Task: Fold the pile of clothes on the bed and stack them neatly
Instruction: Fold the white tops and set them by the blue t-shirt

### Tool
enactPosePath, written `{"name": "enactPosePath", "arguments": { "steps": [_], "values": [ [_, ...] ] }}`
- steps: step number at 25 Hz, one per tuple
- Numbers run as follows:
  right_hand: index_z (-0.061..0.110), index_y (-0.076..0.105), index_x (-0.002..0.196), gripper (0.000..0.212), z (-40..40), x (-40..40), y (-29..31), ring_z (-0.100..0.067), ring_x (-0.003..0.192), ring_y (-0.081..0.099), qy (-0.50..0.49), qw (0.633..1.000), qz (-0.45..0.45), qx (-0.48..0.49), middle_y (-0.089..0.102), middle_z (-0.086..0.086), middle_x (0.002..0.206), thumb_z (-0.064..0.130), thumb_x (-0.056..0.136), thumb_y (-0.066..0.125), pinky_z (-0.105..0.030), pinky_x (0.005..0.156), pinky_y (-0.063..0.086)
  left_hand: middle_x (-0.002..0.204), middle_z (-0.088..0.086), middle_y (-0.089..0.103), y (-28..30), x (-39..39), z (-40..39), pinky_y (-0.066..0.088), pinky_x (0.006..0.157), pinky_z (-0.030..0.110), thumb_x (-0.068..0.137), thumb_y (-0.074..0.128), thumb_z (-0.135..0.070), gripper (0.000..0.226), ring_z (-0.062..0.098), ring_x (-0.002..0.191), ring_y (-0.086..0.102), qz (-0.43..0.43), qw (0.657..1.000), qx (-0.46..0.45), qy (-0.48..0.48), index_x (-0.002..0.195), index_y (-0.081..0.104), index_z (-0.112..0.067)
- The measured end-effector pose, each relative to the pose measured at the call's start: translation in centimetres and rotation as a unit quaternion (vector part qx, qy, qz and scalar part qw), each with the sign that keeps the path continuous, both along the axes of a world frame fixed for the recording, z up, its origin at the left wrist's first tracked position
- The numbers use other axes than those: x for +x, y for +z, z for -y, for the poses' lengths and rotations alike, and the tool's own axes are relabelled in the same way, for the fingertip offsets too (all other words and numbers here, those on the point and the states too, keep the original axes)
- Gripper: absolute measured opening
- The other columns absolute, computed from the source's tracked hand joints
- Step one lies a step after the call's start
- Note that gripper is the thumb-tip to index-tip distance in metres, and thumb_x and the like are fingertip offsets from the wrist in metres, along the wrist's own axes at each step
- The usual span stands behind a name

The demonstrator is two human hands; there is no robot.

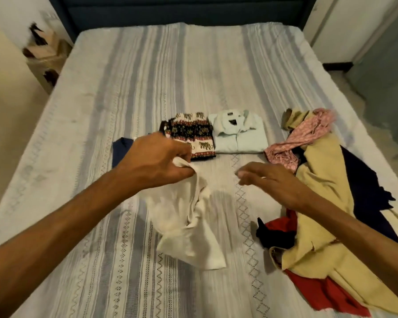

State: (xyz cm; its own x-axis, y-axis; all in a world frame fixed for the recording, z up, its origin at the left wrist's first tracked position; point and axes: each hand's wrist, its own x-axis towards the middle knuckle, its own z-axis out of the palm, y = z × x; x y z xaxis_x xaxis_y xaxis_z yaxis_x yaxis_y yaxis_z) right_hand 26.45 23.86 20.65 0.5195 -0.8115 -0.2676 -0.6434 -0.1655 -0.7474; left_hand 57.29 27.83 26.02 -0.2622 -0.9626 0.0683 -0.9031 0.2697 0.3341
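The left hand [157,160] pinches the top edge of a soft cream garment [186,219] that lies crumpled at the centre of the frame on the striped bedspread [124,88]. The right hand [268,180] hovers with loosely curled fingers, holding nothing. It should probably take the opposite corner and pull the cloth flat before folding. Unfolded pile [326,203] lies at right.

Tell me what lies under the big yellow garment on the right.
Under the big yellow garment, red cloth and dark navy cloth stick out; anything else beneath is covered.
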Motion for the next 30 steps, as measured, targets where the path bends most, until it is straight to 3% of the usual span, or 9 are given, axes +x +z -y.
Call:
{"name": "enactPosePath", "arguments": {
  "steps": [3,4,7,10,15,17,21,25,30],
  "values": [
    [0.041,0.061,0.119,0.027,-2.5,6.4,8.1,0.01,0.1,0.063,0.06,0.992,0.077,-0.084,0.068,0.028,0.107,0.055,0.096,0.067,-0.013,0.082,0.048,0.071,-0.006,0.067,11.2,-3.6,0.9,0.035,0.061,0.029,0.085,0.064,-0.053,0.021,0.013,0.067,0.052,0.12,0.99,-0.061,-0.047,0.092,0.075,-0.036],
    [0.039,0.063,0.101,0.005,-2.9,8.0,10.4,0.01,0.085,0.063,0.046,0.984,0.137,-0.103,0.067,0.029,0.089,0.043,0.101,0.066,-0.014,0.07,0.046,0.071,-0.006,0.063,15.1,-4.4,0.9,0.035,0.062,0.029,0.087,0.063,-0.054,0.021,0.012,0.07,0.049,0.157,0.984,-0.062,-0.06,0.093,0.072,-0.035],
    [0.022,0.061,0.077,0.03,-1.1,10.0,15.9,-0.007,0.06,0.048,-0.002,0.969,0.216,-0.121,0.056,0.003,0.064,0.027,0.106,0.058,-0.035,0.057,0.035,0.078,-0.008,0.054,25.5,-3.8,0.4,0.042,0.066,0.033,0.09,0.066,-0.063,0.031,0.016,0.082,0.05,0.25,0.965,-0.058,-0.051,0.1,0.068,-0.034],
    [0.007,0.062,0.087,0.036,0.9,9.1,20.1,-0.03,0.062,0.054,0.076,0.969,0.157,-0.174,0.058,-0.016,0.072,0.034,0.108,0.052,-0.045,0.06,0.045,0.076,-0.014,0.051,31.7,-1.2,-1.7,0.046,0.071,0.037,0.084,0.07,-0.069,0.038,0.016,0.084,0.05,0.233,0.971,-0.046,-0.014,0.102,0.069,-0.035],
    [0.022,0.049,0.077,0.025,2.9,7.1,23.7,-0.025,0.061,0.057,0.169,0.915,-0.029,-0.366,0.063,-0.003,0.069,0.02,0.097,0.063,-0.038,0.058,0.047,0.069,-0.019,0.049,35.0,-0.4,-5.0,0.039,0.064,0.031,0.083,0.069,-0.071,0.037,0.011,0.072,0.048,0.209,0.973,-0.099,0.009,0.095,0.072,-0.036],
    [0.019,0.054,0.078,0.021,4.1,5.7,24.4,-0.032,0.072,0.066,0.133,0.922,-0.081,-0.354,0.069,-0.009,0.078,0.014,0.097,0.06,-0.038,0.064,0.05,0.073,-0.012,0.055,35.9,0.0,-6.2,0.039,0.064,0.031,0.085,0.071,-0.066,0.035,0.014,0.075,0.051,0.21,0.969,-0.127,0.031,0.095,0.073,-0.033],
    [0.006,0.073,0.098,0.017,6.0,1.9,27.8,-0.017,0.079,0.074,0.025,0.97,0.022,-0.239,0.073,-0.006,0.087,0.001,0.101,0.057,-0.037,0.08,0.064,0.087,-0.006,0.067,37.1,3.3,-7.6,0.051,0.069,0.041,0.087,0.069,-0.064,0.037,0.02,0.083,0.058,0.21,0.966,-0.125,0.081,0.1,0.074,-0.03],
    [0.004,0.073,0.107,0.028,7.0,-0.6,32.3,-0.016,0.09,0.068,-0.044,0.97,0.133,-0.199,0.071,-0.012,0.098,0.027,0.107,0.057,-0.036,0.084,0.06,0.086,-0.008,0.062,37.9,6.2,-8.2,0.047,0.07,0.039,0.084,0.06,-0.074,0.051,0.021,0.086,0.055,0.153,0.962,-0.149,0.168,0.098,0.075,-0.028],
    [0.012,0.066,0.094,0.043,6.7,-3.7,35.8,-0.012,0.05,0.037,-0.124,0.951,0.267,-0.097,0.043,0.0,0.062,0.047,0.109,0.046,-0.03,0.05,0.037,0.097,-0.001,0.071,39.7,6.9,-8.5,0.05,0.085,0.038,0.08,0.075,-0.061,0.045,0.022,0.095,0.062,-0.028,0.974,-0.097,0.2,0.105,0.081,-0.024]
  ]
}}
